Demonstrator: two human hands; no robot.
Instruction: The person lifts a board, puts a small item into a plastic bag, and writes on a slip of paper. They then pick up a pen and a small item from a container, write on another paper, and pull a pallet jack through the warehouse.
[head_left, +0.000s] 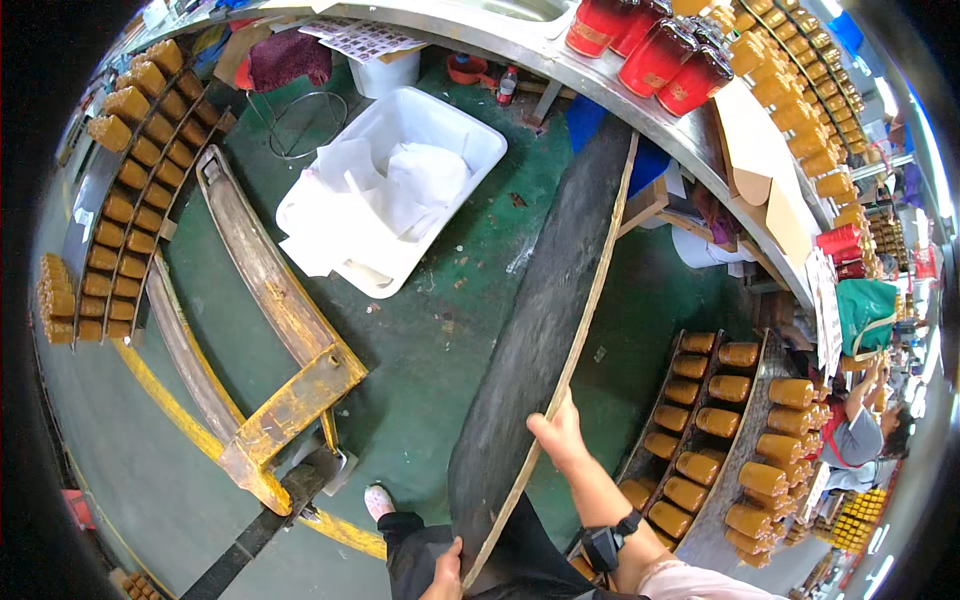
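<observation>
Black and long, slanting away from two hands

Crossing above green floor (430,340), reaching toward the underside of a metal counter (600,82); not showing whether touching there. Holding one dark board (545,300) with its long axis running from close by the body outward, pointing ahead and slightly rightward. Turning the black face left, the pale, rough edge right. Passing well apart from yellow forks (290,400) and nearer a white tub (488,135), both on the left. Clamping the right hand (560,435) on the pale edge, thumb over the black face, fingers hidden behind; gripping nearer the board's middle, with length extending both ways. Clasping the near end with the left hand (447,572), thumb showing, other fingers mostly hidden; stretching nearly everything forward from there. Bordering racked brown jars (685,492) on the right.
</observation>
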